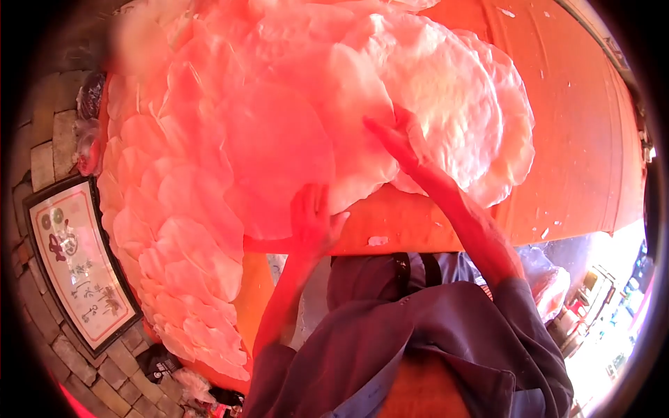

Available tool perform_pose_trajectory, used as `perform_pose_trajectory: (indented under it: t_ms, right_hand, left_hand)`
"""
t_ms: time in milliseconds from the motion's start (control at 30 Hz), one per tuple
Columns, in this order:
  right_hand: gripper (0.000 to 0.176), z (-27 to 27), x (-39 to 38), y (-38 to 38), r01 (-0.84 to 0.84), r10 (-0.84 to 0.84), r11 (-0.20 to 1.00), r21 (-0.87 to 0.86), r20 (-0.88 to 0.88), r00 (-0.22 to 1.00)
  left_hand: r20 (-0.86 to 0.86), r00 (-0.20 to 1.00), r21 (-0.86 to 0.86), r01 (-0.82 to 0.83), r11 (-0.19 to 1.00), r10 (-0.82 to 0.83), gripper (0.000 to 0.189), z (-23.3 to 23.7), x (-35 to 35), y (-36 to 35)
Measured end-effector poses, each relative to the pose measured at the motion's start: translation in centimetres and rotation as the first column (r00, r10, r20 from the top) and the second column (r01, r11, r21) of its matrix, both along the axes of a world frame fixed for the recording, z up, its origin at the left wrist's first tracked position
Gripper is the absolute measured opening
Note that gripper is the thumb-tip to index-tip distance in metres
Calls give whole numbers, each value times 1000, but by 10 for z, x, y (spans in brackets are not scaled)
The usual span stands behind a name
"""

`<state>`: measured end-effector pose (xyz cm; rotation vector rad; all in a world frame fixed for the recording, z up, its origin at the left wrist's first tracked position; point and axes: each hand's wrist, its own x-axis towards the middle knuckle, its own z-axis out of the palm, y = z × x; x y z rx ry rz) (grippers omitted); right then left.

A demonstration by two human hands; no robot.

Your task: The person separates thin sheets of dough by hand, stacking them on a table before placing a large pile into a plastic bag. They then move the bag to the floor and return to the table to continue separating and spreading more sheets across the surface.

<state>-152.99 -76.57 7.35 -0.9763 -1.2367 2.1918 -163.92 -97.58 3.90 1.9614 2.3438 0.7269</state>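
Note:
A broad heap of thin, round, pale sheets (279, 146), which look like dough wrappers, overlaps across the table. My left hand (311, 219) rests at the near edge of a large smooth sheet, its fingers stretched forward and its thumb apart. Farther right, my right hand (404, 143) reaches over the border between that smooth sheet and a stack of wrinkled round sheets (453, 90). Its thumb points left, away from the fingers, and I see nothing held in it. Red light tints the hands and the heap alike.
An orange cloth (571, 139) covers the table, with small pale scraps on it. Left of the table, a framed sign (83, 265) leans over brick paving (70, 355). Plastic bags (547, 282) lie beyond my right arm. Smaller overlapping sheets (188, 279) spill toward the near left edge.

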Motion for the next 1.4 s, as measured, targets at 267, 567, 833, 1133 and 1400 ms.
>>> perform_pose_trajectory:
  t_ms: [267,567,833,1133,1400]
  right_hand:
    - [24,120,17,82,100,1,685,722,-138,990]
    - [21,176,98,124,-455,-565,-345,821,205,799]
    - [49,-54,134,17,-269,-220,0,963,262,940]
    - [49,-36,8,-25,-230,197,935,270,145,970]
    - [88,150,72,101,-65,7,746,662,90,996]
  left_hand:
    - [-24,987,-83,-162,983,160,31,-44,-32,-41]
    - [13,999,-143,-42,989,45,48,-24,-28,-4]
    - [199,980,-97,-11,995,31,8,-17,-36,-2]
    - [388,898,-19,232,973,-207,11,30,42,-8]
    - [602,779,8,-227,974,177,22,23,8,11]
